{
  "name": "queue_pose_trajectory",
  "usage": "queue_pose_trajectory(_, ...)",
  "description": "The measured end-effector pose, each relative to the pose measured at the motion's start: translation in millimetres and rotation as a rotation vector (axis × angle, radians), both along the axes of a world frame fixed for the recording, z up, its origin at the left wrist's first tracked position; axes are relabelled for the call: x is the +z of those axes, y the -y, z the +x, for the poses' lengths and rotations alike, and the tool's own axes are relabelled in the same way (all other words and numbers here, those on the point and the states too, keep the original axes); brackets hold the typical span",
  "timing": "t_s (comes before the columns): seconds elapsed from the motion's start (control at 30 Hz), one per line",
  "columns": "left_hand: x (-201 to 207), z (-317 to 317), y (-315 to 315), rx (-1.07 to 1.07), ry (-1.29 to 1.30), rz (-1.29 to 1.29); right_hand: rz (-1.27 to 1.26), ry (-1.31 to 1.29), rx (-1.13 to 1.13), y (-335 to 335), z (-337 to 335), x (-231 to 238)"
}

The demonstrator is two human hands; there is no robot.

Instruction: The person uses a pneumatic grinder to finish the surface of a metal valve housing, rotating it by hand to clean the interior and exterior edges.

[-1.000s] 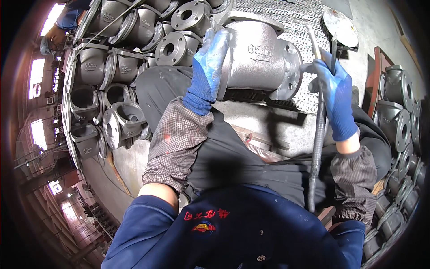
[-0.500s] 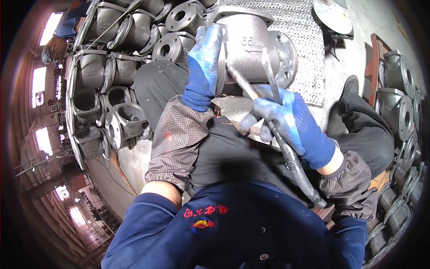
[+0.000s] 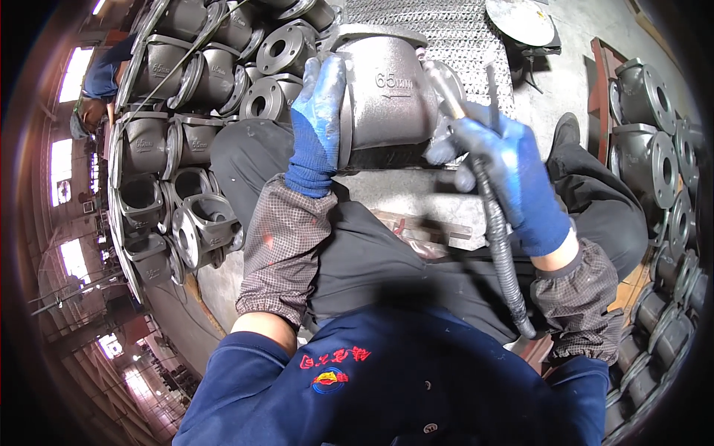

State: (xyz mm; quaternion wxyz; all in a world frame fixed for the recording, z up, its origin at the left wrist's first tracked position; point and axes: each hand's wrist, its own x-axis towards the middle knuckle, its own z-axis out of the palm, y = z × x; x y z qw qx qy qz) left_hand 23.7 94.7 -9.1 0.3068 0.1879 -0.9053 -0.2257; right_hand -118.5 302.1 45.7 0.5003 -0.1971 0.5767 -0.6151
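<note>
A grey cast-metal valve body (image 3: 390,100) with raised lettering and an arrow stands in front of me, its flanges at the top and sides. My left hand (image 3: 320,111), in a blue coated glove, grips its left flange, fingers pointing up. In my gloved right hand (image 3: 506,152) is a slim grinder-like tool (image 3: 446,89) with a pale rod, fed by a black ribbed hose (image 3: 500,260). The rod's tip is by the right end of the top flange; I cannot tell whether it touches. A second thin bar, blurred, rises from the same hand. The right flange is partly hidden behind the tool.
Similar castings (image 3: 204,74) are stacked at the left, and more (image 3: 647,163) line the right side beside a rust-red frame (image 3: 601,97). A textured metal plate (image 3: 446,26) lies beyond, near a round white-topped stool (image 3: 520,22). Another person (image 3: 104,82) is at the far left.
The tool's tip has moved from the casting's left side to its upper right. The valve body has turned, so its right flange shows less. Sparks below it are gone.
</note>
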Motion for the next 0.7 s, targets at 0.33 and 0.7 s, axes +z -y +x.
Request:
queue_pose_trajectory(0.33, -3, 12, 16, -0.098, 0.024, -0.020, 0.090, -0.034, -0.258, -6, -21, -37)
queue_pose_trajectory(0.7, -1, 29, 24, -0.277, 0.044, -0.116, -0.020, -0.196, -0.311, -1, -27, -49)
